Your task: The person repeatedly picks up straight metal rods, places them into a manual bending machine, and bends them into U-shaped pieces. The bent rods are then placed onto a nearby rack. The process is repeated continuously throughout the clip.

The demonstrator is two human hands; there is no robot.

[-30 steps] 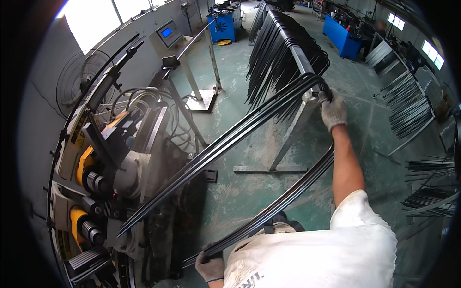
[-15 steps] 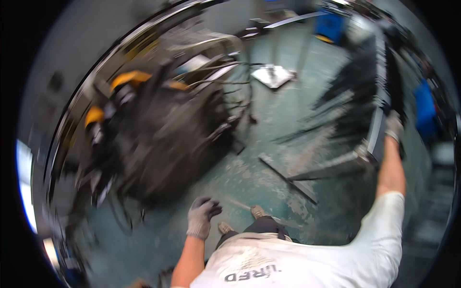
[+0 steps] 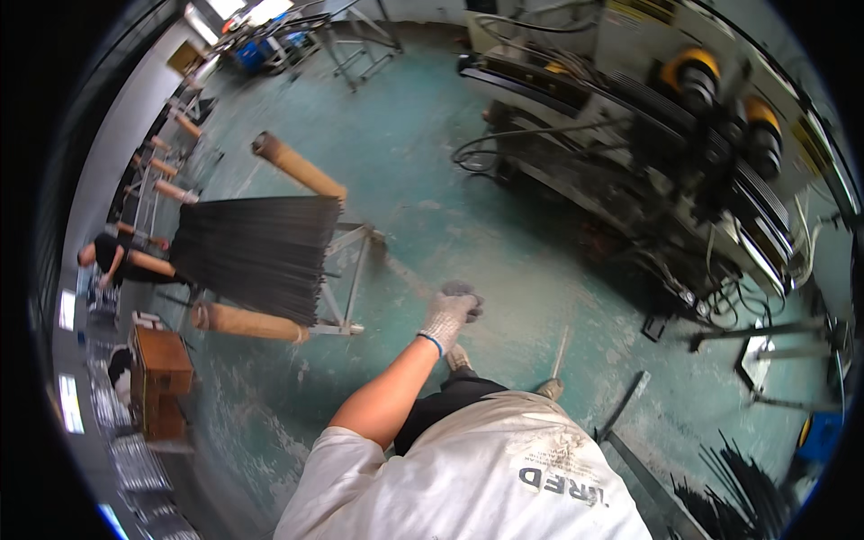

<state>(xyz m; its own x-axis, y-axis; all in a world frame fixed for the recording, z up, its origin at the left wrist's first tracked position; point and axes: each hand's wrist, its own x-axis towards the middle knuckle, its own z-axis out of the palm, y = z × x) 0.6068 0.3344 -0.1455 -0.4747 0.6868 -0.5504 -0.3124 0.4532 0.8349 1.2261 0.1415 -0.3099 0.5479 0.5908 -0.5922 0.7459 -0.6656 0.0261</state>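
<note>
My left hand (image 3: 453, 310) is in a pale knitted glove with grey-coated fingers and a blue cuff edge. Its fingers are curled in loosely, and nothing shows in them. It hangs in front of my body above the green floor (image 3: 504, 297), touching nothing. Nearest to it, ahead and to the left, stands a metal rack (image 3: 353, 270). A thick bundle of long dark rods or strips (image 3: 256, 247) lies across it between two brown padded rolls, a far one (image 3: 297, 166) and a near one (image 3: 247, 321). My right hand is out of view.
A large machine (image 3: 621, 153) with two yellow-and-black motors and loose cables stands at the right. Dark strips (image 3: 742, 495) and a metal bar (image 3: 625, 405) lie at lower right. At left are a brown wooden cabinet (image 3: 164, 364) and another person (image 3: 117, 256) beside the bundle.
My view has swung round, bringing the machine to the right side. My right hand, earlier at a long dark bundle on the right, has left the view. My left hand reaches further forward.
</note>
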